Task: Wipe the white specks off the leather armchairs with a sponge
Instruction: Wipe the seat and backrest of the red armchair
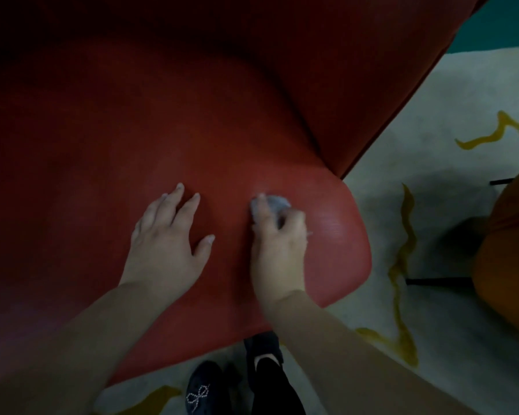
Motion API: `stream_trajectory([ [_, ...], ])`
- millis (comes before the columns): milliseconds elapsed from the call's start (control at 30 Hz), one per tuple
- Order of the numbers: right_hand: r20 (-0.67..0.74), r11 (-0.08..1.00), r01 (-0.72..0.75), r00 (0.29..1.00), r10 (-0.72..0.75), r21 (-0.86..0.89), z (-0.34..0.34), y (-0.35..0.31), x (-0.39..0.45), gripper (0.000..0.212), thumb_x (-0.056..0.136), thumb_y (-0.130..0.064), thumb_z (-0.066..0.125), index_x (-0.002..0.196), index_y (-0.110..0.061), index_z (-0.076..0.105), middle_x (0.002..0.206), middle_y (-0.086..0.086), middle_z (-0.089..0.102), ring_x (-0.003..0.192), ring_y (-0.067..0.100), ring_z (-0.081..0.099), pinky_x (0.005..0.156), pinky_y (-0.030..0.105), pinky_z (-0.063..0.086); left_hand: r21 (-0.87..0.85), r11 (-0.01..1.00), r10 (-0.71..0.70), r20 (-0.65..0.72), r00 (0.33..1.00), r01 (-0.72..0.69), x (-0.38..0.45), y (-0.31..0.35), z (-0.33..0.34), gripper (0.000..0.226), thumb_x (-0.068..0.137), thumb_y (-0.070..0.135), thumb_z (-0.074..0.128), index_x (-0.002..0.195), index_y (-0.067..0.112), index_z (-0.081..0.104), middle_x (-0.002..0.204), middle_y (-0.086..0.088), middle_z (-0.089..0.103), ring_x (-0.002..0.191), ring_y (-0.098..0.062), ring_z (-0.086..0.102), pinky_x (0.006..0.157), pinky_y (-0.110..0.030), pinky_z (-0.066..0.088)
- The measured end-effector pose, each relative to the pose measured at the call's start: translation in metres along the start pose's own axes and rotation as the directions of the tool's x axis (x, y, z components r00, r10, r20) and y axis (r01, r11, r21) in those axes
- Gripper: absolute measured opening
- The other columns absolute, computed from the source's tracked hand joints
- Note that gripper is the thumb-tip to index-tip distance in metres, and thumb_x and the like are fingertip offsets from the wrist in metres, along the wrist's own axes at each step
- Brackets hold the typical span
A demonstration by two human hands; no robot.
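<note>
**Sponge working the near right corner of the red seat**

While the right hand (277, 235) is curling its fingers round a pale grey sponge (274, 205) and pressing it down, the left hand (165, 235) is lying flat beside it with fingers spread on the red leather armchair (132, 130). So the right grip is clamped on the sponge, and the left grip is apart, holding nothing, only bracing against the cushion. Both are sitting toward the near right part of the seat, close together but not touching each other.

Only a small part of the sponge is showing past the knuckles; it is blurred, so its exact shape is hard to tell. It is looking soft and light, likely squashing easily under the palm, which suggests holding it bunched from above as now, with the fingertips pinning its far edge. The leather is showing a smooth sheen near the right corner and will probably be letting the sponge slide freely. White specks are not making themselves out in this dim light.

Beside the seat, a pale rug (432, 145) with yellow squiggles is lying on the floor, an orange chair (510, 250) is standing at the right edge, and a dark shoe (203, 387) is showing at the near side.
</note>
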State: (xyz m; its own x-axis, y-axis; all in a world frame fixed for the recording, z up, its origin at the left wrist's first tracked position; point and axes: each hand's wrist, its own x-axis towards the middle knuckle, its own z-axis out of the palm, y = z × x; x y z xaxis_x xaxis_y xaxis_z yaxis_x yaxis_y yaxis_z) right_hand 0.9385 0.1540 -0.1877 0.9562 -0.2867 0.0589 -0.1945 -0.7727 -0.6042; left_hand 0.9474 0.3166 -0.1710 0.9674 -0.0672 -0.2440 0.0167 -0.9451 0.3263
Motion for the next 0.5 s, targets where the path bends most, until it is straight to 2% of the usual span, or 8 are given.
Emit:
stream_trajectory([
  [67,0.094,0.978,0.206,0.975,-0.201,-0.045,0.005,-0.007,-0.018,0.051,0.085,-0.005,0.064,0.134,-0.016,0.055,0.101,0.015,0.051,0.086,0.03,0.053,0.077,0.04,0.049,0.016,1.0,-0.007,-0.002,1.0,0.007,-0.003,-0.008,-0.001,0.07,0.087,0.048,0.054,0.149,0.026,0.029,0.159,0.001,0.016,0.144,-0.024,0.014,0.115,-0.048,0.019],
  [133,0.163,0.948,0.314,0.939,-0.302,-0.052,-0.003,0.007,-0.015,0.05,0.084,-0.009,0.068,0.129,-0.028,0.059,0.101,0.012,0.054,0.086,0.028,0.054,0.076,0.04,0.049,0.025,1.0,-0.016,-0.002,1.0,0.016,-0.007,-0.019,-0.003,0.07,0.087,0.047,0.055,0.149,0.026,0.03,0.159,0.0,0.017,0.144,-0.025,0.015,0.115,-0.049,0.019],
  [200,0.12,0.97,0.224,0.97,-0.212,-0.098,-0.022,0.028,-0.001,0.019,0.086,-0.044,0.066,0.104,-0.048,0.063,0.096,-0.006,0.057,0.089,0.014,0.055,0.081,0.041,0.048,0.025,0.999,-0.031,-0.01,0.999,0.031,-0.012,-0.031,-0.005,0.07,0.087,0.046,0.057,0.148,0.025,0.031,0.158,-0.001,0.019,0.144,-0.027,0.017,0.114,-0.051,0.021],
  [233,0.042,0.973,0.141,0.99,-0.135,-0.185,-0.029,0.044,0.006,0.019,0.084,-0.056,0.062,0.098,-0.043,0.062,0.093,-0.01,0.057,0.087,0.009,0.055,0.081,0.04,0.048,0.029,0.999,-0.039,-0.017,0.999,0.039,-0.014,-0.037,-0.006,0.07,0.086,0.045,0.058,0.148,0.024,0.033,0.158,-0.002,0.02,0.143,-0.028,0.018,0.113,-0.052,0.022],
  [267,0.02,0.973,0.068,0.998,-0.065,-0.22,-0.04,0.055,0.011,0.024,0.086,-0.055,0.06,0.101,-0.036,0.062,0.095,-0.007,0.058,0.089,0.01,0.056,0.084,0.041,0.049,0.038,0.998,-0.044,-0.024,0.999,0.045,-0.017,-0.042,-0.008,0.07,0.086,0.044,0.06,0.147,0.023,0.034,0.157,-0.003,0.021,0.143,-0.028,0.019,0.112,-0.053,0.024],
  [333,-0.017,0.984,0.016,1.0,-0.019,-0.176,-0.05,0.067,0.011,0.033,0.094,-0.023,0.057,0.126,-0.016,0.06,0.108,0.011,0.052,0.096,0.025,0.052,0.091,0.036,0.045,0.049,0.997,-0.057,-0.04,0.998,0.059,-0.022,-0.052,-0.009,0.069,0.085,0.042,0.062,0.146,0.022,0.037,0.157,-0.005,0.024,0.142,-0.029,0.021,0.111,-0.054,0.025],
  [400,-0.006,0.988,0.004,1.0,-0.005,-0.154,-0.044,0.059,0.005,0.044,0.092,-0.006,0.052,0.135,-0.013,0.054,0.112,0.02,0.044,0.1,0.03,0.045,0.09,0.03,0.038,0.039,0.996,-0.081,-0.069,0.994,0.084,-0.029,-0.06,-0.009,0.068,0.084,0.04,0.065,0.144,0.02,0.04,0.155,-0.006,0.026,0.141,-0.03,0.024,0.11,-0.054,0.027],
  [500,0.066,0.983,-0.169,0.983,0.174,-0.066,-0.008,0.019,-0.008,0.035,0.095,-0.029,0.046,0.127,-0.019,0.056,0.108,-0.003,0.038,0.099,0.012,0.038,0.078,0.015,0.022,0.028,0.991,-0.131,-0.102,0.986,0.134,-0.041,-0.07,-0.009,0.067,0.083,0.04,0.065,0.143,0.019,0.042,0.154,-0.008,0.028,0.139,-0.031,0.026,0.11,-0.054,0.029],
])
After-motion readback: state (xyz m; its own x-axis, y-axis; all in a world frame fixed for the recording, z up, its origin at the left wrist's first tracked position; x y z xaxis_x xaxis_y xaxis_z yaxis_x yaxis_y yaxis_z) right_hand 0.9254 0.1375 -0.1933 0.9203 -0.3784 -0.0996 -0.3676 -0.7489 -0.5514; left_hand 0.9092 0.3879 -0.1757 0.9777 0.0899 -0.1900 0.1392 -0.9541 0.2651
